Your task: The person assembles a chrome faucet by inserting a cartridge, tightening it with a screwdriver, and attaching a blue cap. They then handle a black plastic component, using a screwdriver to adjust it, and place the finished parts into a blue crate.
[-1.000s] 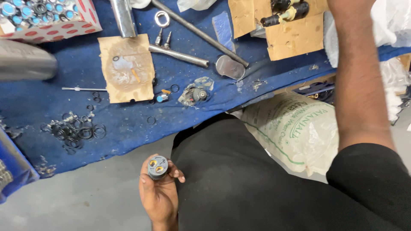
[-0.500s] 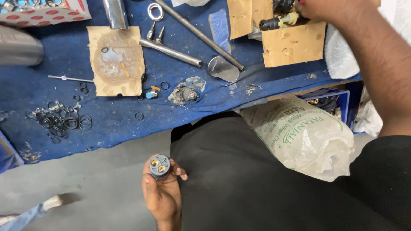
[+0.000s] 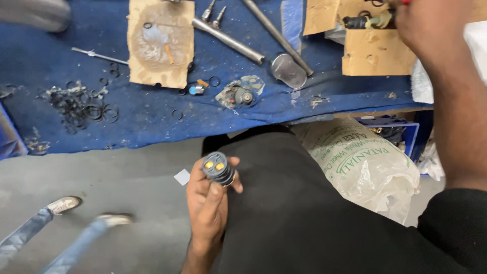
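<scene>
My left hand (image 3: 205,203) is low over my lap, shut on a small black cylindrical part (image 3: 218,168) with two brass dots on its end face. My right arm stretches up to the far right, where my right hand (image 3: 426,25) rests over a piece of cardboard (image 3: 375,56) on the blue-covered bench (image 3: 152,122). A small black and tan fitting (image 3: 365,21) lies just left of its fingers. The top edge of the view cuts off the fingertips, so their grip is hidden.
On the bench lie two metal rods (image 3: 228,40), a stained cardboard sheet (image 3: 160,43), a heap of black O-rings (image 3: 81,106), a round metal disc (image 3: 288,71) and a small greasy part (image 3: 242,95). A white sack (image 3: 362,162) and a blue crate (image 3: 401,129) stand below. Another person's shoes (image 3: 61,205) are at the bottom left.
My right hand has dropped a little over the cardboard. Another person's legs and shoes have come in at the bottom left. My left hand still holds the cylindrical part.
</scene>
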